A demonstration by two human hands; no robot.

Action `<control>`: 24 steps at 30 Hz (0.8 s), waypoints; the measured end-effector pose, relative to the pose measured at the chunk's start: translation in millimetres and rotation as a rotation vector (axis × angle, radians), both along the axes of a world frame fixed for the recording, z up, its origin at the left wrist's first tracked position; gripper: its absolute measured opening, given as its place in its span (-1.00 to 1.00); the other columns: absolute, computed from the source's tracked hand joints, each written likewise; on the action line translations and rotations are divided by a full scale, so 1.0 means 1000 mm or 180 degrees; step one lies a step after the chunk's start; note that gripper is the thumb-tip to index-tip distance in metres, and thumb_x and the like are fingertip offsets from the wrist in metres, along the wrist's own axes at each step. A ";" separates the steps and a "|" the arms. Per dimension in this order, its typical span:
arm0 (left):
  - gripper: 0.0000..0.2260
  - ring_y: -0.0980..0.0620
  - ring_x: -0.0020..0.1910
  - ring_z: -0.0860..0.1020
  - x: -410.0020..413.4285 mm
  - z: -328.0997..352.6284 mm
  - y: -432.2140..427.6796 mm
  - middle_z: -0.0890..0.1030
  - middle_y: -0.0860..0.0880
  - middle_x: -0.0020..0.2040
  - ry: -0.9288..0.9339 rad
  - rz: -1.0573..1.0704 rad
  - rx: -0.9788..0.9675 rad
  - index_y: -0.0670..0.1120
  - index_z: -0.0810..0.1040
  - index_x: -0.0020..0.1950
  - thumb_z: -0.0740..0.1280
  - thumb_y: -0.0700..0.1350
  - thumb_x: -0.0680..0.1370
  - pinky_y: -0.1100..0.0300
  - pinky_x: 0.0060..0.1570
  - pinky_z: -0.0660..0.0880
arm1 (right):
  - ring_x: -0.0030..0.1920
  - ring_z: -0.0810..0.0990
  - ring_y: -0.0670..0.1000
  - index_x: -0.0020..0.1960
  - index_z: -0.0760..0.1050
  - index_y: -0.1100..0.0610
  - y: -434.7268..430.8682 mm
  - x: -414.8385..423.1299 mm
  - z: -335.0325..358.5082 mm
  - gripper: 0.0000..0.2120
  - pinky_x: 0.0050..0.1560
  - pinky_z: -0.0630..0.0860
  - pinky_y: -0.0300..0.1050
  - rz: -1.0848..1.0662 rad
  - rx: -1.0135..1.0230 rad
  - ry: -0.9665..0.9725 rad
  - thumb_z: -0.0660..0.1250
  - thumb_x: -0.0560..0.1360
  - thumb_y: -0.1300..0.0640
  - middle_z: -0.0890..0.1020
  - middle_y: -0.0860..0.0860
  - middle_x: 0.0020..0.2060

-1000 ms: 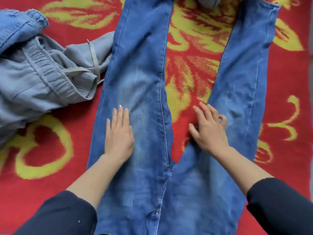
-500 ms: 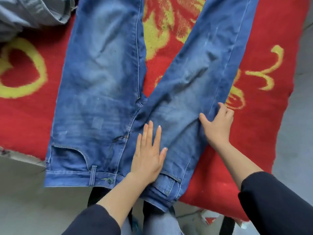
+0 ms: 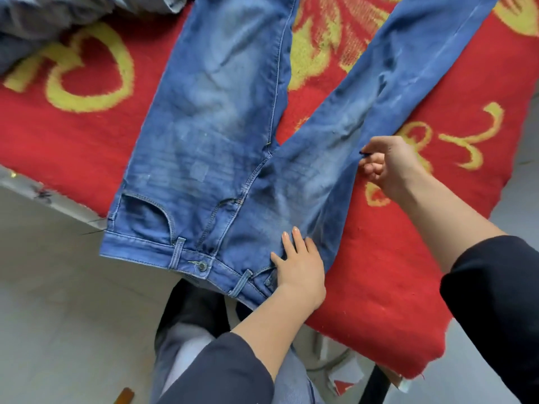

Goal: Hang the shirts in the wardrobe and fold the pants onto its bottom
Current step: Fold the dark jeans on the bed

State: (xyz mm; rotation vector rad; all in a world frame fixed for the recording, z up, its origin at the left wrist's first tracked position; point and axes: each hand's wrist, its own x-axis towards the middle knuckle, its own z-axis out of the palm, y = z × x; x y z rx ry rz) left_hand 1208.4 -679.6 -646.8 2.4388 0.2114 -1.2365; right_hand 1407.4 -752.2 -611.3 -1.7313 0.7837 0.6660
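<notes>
On the red blanket (image 3: 408,258) with its yellow pattern, a pair of blue jeans (image 3: 215,118) lies spread front-up, the legs splayed apart and running away from the person, the waistband (image 3: 145,249) hanging just over the near edge. The left hand (image 3: 300,269) lies flat on the denim by the waistband and pocket on the person's right side of the jeans, fingers straight and close together, pressing the cloth down. The right hand (image 3: 390,164) is at the outer edge of the right-side leg, around thigh height, with fingers curled and pinching the seam between thumb and fingertips. Both forearms are bare below dark sleeves (image 3: 495,301).

The blanket covers a tabletop (image 3: 43,196), whose pale edge shows at the left. A crumpled grey garment (image 3: 43,18) sits on the blanket at the far left corner, just beside the left-side jean leg. Below the edge is a pale grey floor (image 3: 58,301), and the person's own legs (image 3: 186,330) show under the waistband.
</notes>
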 end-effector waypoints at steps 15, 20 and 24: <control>-0.87 -0.01 -0.46 0.32 0.024 0.039 0.306 0.36 -0.04 -0.50 0.0046 0.3318 -0.1649 -0.05 0.39 -0.47 0.25 -0.23 0.05 0.25 -0.45 0.23 | -0.56 0.49 -0.07 -0.19 0.38 0.12 0.231 0.044 0.042 -0.87 -0.51 0.36 -0.35 0.0679 0.0581 -0.0870 0.17 0.48 0.29 0.58 0.01 -0.52; -0.92 -0.10 -0.22 0.48 -0.015 -0.007 0.348 0.57 -0.05 -0.25 -0.0714 0.2599 0.0098 -0.08 0.54 -0.21 0.32 -0.10 0.45 0.11 -0.28 0.28 | -0.08 0.56 0.07 0.19 0.54 0.17 0.273 -0.006 -0.009 -0.73 -0.19 0.45 -0.16 0.2911 -0.0649 -0.0997 0.23 0.53 0.18 0.60 0.10 -0.06; -0.82 -0.14 0.05 0.41 -0.034 -0.026 0.340 0.46 -0.18 0.00 -0.1049 0.2760 -0.0098 -0.14 0.49 0.08 0.24 -0.08 0.55 0.05 0.04 0.36 | 0.21 0.49 0.14 0.27 0.46 0.18 0.250 -0.047 -0.038 -0.64 0.22 0.37 -0.06 0.2807 -0.1435 -0.1241 0.26 0.48 0.18 0.55 0.14 0.16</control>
